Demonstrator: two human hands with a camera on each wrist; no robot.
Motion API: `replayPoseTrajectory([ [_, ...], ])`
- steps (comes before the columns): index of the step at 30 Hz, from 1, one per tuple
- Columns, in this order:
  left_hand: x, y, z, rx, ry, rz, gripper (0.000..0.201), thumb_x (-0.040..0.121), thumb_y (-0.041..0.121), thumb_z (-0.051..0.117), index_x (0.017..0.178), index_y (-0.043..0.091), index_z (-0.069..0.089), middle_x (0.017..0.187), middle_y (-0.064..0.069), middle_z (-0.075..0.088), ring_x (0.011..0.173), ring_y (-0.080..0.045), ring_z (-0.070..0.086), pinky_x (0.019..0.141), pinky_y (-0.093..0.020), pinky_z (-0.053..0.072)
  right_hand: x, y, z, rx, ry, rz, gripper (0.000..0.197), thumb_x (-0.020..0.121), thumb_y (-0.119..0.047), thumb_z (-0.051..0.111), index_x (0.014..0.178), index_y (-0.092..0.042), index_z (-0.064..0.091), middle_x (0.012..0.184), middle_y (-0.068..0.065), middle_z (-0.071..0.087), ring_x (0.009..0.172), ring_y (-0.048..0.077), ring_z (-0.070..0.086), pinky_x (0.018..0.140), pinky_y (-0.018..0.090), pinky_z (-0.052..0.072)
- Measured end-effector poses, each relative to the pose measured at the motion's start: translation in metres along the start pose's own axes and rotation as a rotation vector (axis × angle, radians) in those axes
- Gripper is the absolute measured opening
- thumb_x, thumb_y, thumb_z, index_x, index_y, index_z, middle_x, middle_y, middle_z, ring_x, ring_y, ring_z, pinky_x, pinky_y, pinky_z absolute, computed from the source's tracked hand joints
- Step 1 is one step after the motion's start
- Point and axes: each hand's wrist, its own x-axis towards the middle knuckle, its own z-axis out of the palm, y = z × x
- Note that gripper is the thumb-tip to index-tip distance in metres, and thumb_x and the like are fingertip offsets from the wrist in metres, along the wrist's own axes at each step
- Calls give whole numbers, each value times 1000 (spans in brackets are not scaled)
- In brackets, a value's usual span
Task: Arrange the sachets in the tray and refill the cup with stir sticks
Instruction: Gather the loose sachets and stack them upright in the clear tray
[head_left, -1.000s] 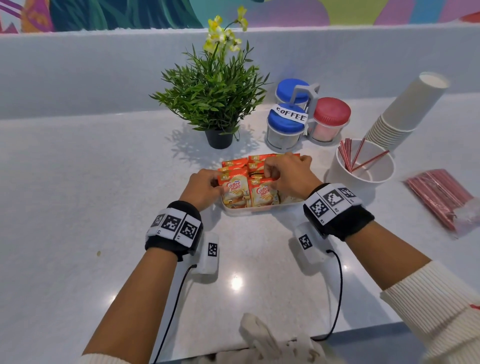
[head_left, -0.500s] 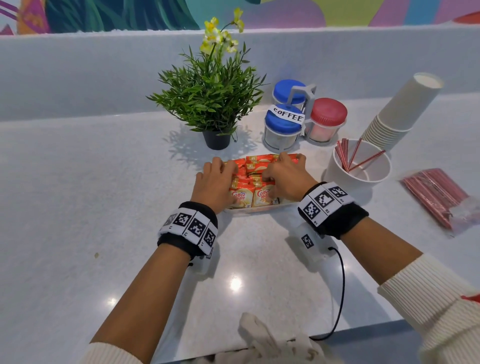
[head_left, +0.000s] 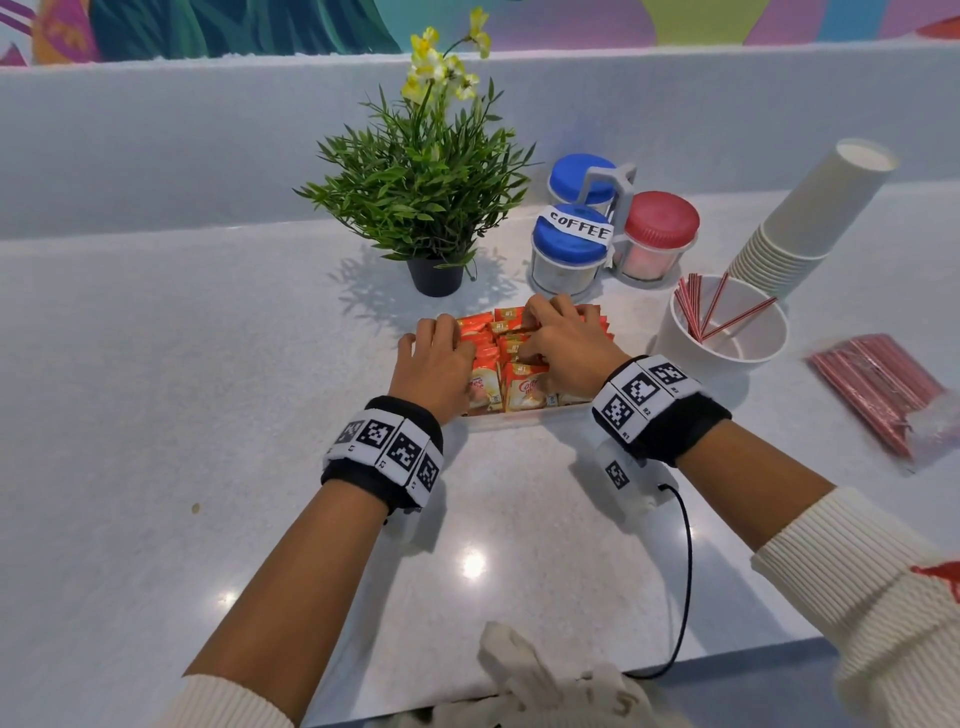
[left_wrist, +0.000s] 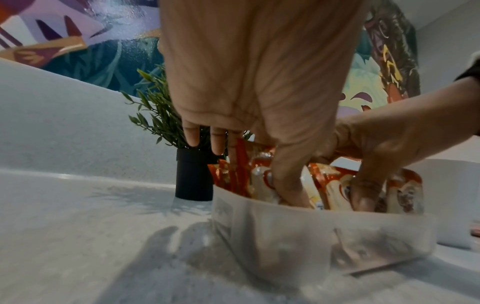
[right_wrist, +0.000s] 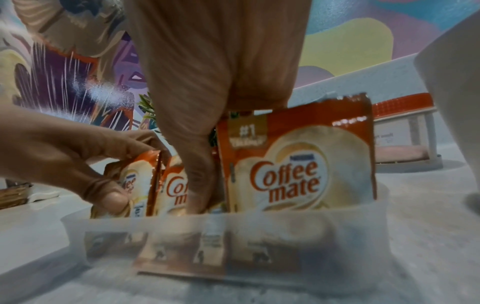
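Note:
Orange and cream Coffee mate sachets (head_left: 524, 387) stand in rows in a shallow translucent tray (head_left: 519, 420) at the middle of the counter. My left hand (head_left: 435, 358) lies over the left row, and in the right wrist view its thumb (right_wrist: 111, 197) and fingers pinch those sachets (right_wrist: 135, 181). My right hand (head_left: 563, 338) covers the right rows, with its thumb (right_wrist: 200, 185) pushed down between the packs and its fingers behind a sachet (right_wrist: 296, 164). The white cup (head_left: 727, 343) to the right of the tray holds a few red stir sticks (head_left: 711, 312). A clear packet of red stir sticks (head_left: 878, 387) lies further right.
Behind the tray stand a potted plant (head_left: 426, 197) and a rack of lidded jars (head_left: 608, 234) labelled COFFEE. A leaning stack of paper cups (head_left: 800, 218) sits at the back right. A low white wall backs the counter. A cloth (head_left: 530, 680) lies at the front edge.
My left hand has moved from the tray's front left corner forward over the left row. My right hand has reached further back over the right rows.

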Motion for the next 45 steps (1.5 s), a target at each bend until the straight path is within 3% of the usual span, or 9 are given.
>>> replayPoseTrajectory([
  [3, 4, 1, -2, -82, -24, -8, 72, 79, 38, 68, 134, 10, 32, 145, -11, 24, 134, -30, 21, 110, -41, 22, 7, 3, 1, 21, 18, 35, 69, 70, -28, 77, 130, -20, 43, 148, 7, 21, 137, 29, 19, 112, 48, 18],
  [6, 8, 3, -3, -206, -74, -23, 100, 72, 36, 76, 145, 12, 12, 156, -12, 4, 145, -30, 3, 116, -44, 11, 14, 5, 1, 87, -100, 88, 112, 65, -29, 81, 147, -17, 7, 157, 9, 3, 145, 28, 5, 117, 49, 6],
  [9, 13, 2, -3, -221, -158, -43, 113, 72, 38, 75, 148, 9, -4, 157, -12, 2, 146, -29, 0, 117, -44, 6, 17, 7, 1, 4, -229, 71, 114, 71, -30, 77, 148, -11, -5, 158, 9, 1, 146, 26, 1, 117, 50, 1],
  [13, 13, 2, -1, -165, -163, 2, 105, 76, 50, 67, 147, 5, 4, 151, -13, 17, 141, -29, 16, 116, -40, 13, 17, 8, 6, -108, -303, 26, 105, 80, -34, 67, 147, -12, -10, 158, 6, -6, 146, 23, -5, 116, 53, -2],
  [20, 13, 0, -4, -190, -160, 22, 102, 76, 50, 67, 147, 10, 5, 151, -11, 16, 142, -29, 12, 118, -45, 10, 8, 50, -27, 458, -199, 102, 107, 67, -39, 78, 148, -17, 13, 154, 2, 23, 142, 23, 23, 117, 42, 20],
  [28, 26, 36, -8, -172, -119, 65, 97, 79, 54, 62, 149, 18, 4, 157, -8, 3, 146, -25, 0, 116, -50, 0, -1, 67, -1, 199, -269, 124, 122, 65, -21, 82, 148, -15, -7, 157, 11, 9, 141, 30, 19, 117, 44, 19],
  [32, 31, 39, -3, -131, -124, 29, 92, 82, 51, 60, 149, 20, 5, 157, -10, 0, 146, -27, 0, 116, -50, 3, 1, 68, 3, 217, -155, 164, 105, 68, -16, 80, 147, -8, 11, 149, 14, 26, 134, 29, 32, 112, 40, 29],
  [36, 31, 37, 1, -127, -95, -20, 94, 80, 54, 60, 148, 17, 5, 155, -10, 11, 144, -27, 12, 116, -50, 8, 1, 64, 11, 206, -133, 134, 91, 65, -14, 80, 139, -9, 26, 139, 11, 36, 125, 28, 42, 105, 42, 38],
  [45, 34, 35, 0, -92, -80, -23, 90, 72, 62, 64, 138, 12, 26, 143, -8, 33, 136, -25, 28, 113, -48, 20, -9, 60, 18, 229, -122, 165, 94, 73, -11, 74, 145, -10, 14, 148, 9, 25, 133, 26, 34, 108, 43, 35],
])
